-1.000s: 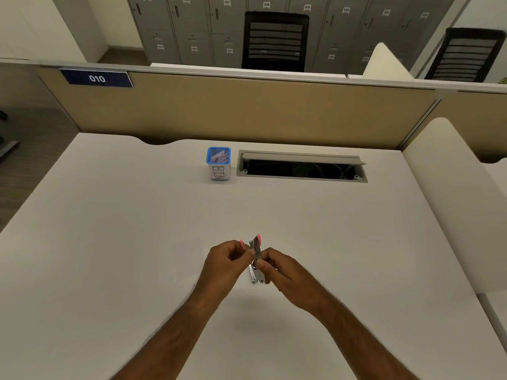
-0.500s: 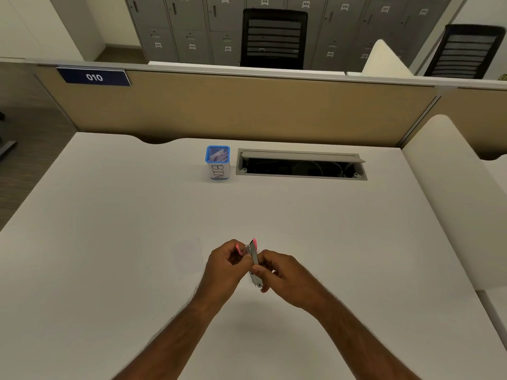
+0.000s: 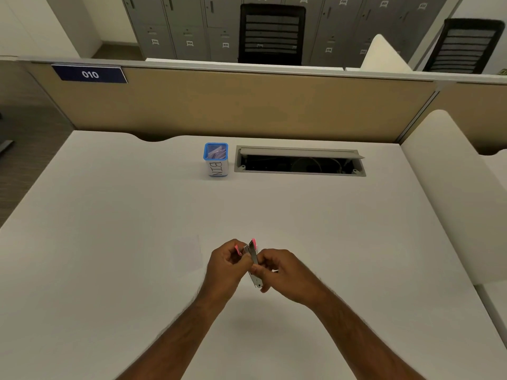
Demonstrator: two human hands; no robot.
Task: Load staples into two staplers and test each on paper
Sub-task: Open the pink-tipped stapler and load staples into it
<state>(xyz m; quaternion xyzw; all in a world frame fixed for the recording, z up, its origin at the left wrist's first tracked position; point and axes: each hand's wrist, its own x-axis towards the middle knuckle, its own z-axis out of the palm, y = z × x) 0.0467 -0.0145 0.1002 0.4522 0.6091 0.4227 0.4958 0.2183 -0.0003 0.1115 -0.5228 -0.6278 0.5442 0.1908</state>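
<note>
Pink stapler [image 3: 253, 263] pinched between left hand [image 3: 226, 266] and right hand [image 3: 285, 275]; above desk [image 3: 109, 215].

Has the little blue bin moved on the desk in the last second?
No. The blue bin sits just left of the cable tray opening, as before; its slight shift in frame matches the camera's.

Both forearms are bare and hairy, no sleeves, rings or watch visible.
</note>
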